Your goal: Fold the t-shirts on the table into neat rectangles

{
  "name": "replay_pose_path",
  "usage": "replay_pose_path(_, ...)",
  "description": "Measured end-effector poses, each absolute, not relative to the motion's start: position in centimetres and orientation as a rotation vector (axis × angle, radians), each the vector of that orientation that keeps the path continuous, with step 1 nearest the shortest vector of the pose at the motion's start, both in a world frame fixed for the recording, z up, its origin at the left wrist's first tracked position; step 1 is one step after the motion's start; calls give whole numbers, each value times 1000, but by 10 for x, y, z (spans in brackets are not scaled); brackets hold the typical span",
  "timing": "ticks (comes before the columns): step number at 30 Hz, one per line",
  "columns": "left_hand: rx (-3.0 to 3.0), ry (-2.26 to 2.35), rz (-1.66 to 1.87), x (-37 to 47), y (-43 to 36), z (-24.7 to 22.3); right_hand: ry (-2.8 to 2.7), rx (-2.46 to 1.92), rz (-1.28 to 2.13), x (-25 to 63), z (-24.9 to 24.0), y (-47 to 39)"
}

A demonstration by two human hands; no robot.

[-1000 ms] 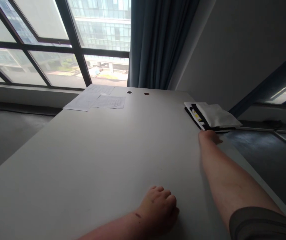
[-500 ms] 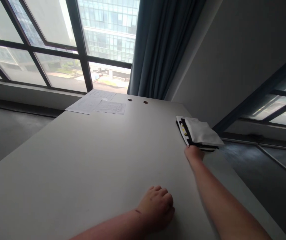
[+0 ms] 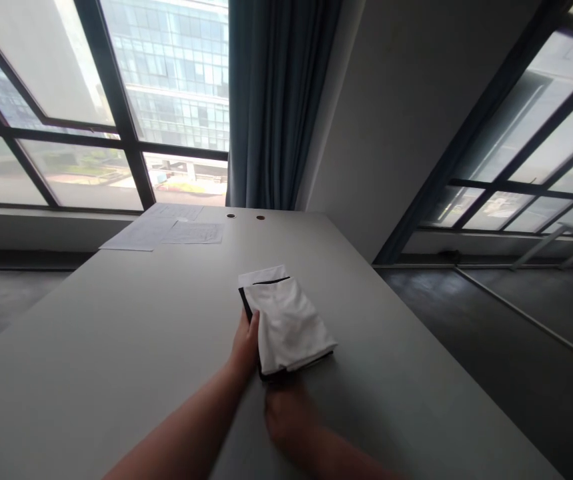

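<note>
A folded white cloth item [image 3: 293, 323] with black edges lies in the middle of the head view, over the table. My left hand [image 3: 247, 340] grips its left edge, the thumb on the white top and the other fingers partly hidden at the side. Close against its near edge is my right hand [image 3: 289, 410], smeared by motion. The right fingers are dark and partly covered by the cloth, so their grip does not show.
The white table [image 3: 181, 307] stretches away to a window. Papers [image 3: 146, 230] lie at its far left, beside two round holes. Beyond the far end hang a blue curtain [image 3: 279, 107] and a grey wall [image 3: 381, 120]. Dark floor [image 3: 446, 333] lies right of the table.
The folded cloth has come from the table's right side to the middle, nearer me. My left hand has moved from the bare tabletop to its left edge. The view has turned right.
</note>
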State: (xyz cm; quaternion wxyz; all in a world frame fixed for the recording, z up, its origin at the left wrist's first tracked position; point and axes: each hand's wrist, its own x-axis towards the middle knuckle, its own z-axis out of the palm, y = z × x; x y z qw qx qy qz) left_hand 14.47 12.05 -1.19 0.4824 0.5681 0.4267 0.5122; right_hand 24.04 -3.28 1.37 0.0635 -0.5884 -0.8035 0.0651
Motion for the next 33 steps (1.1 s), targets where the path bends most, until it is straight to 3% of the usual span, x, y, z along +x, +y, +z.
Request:
replay_pose_path(5,1329,1075,1148,131,129,2,-2686,-1434,248,197,4,-43)
replay_pose_path(11,1163,1094,772,122,100,18,-2496,-1190,353,259,7,-36)
replay_pose_path(21,1394,1173,982,142,53,-9,-1141,-1795,155,403,2,-42)
replay_pose_path(27,1710,1336,1053,155,38,-3,-1161,-1772,509,396,10,-5)
replay_pose_path(33,1697,1273,1002,126,48,-8,-1323,-1648,619,389,11,-3)
